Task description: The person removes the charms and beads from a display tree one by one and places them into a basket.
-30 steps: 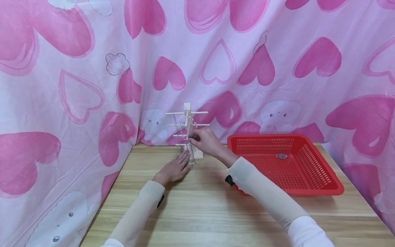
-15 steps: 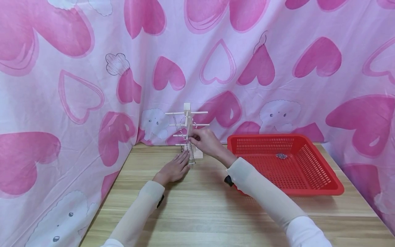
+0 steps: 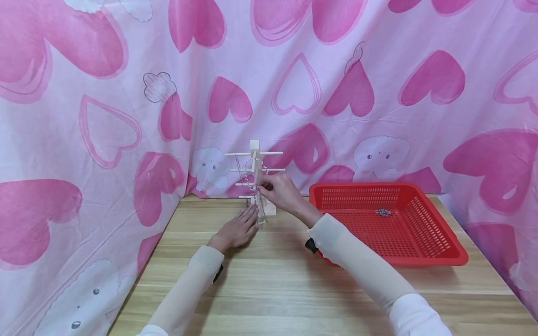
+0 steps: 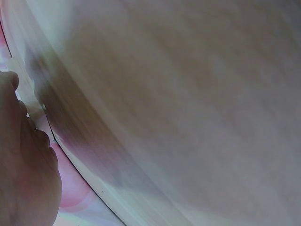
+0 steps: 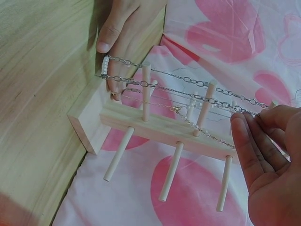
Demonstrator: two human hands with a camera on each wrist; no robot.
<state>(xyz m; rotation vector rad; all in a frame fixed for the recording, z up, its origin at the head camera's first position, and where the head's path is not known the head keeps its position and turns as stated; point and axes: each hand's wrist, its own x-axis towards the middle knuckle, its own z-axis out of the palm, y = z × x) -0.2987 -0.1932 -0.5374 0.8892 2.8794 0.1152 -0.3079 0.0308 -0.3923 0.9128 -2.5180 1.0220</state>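
Observation:
A pale wooden jewelry stand [image 3: 254, 145] with several pegs stands upright at the table's back. My right hand [image 3: 280, 192] pinches a silver chain necklace [image 5: 214, 101] between thumb and fingertips, near the pegs facing me. In the right wrist view, the chain's two strands run down past these pegs to a short row of white pearls [image 5: 105, 66] by the base. My left hand [image 3: 237, 228] lies low with straight fingers, fingertips at the stand's base [image 5: 87, 115]. A pearl-beaded necklace [image 5: 221, 140] and a thin chain [image 3: 238, 163] hang on the stand.
A red plastic basket [image 3: 388, 261] sits to the right, partly behind the right forearm, with a small silver chain [image 3: 383, 212] inside. Pink heart-patterned cloth [image 3: 294, 84] hangs close behind the stand and along the left side of the wooden table [image 3: 260, 298].
Both hands keep almost the same place. The lower end of the necklace sways slightly below the right hand.

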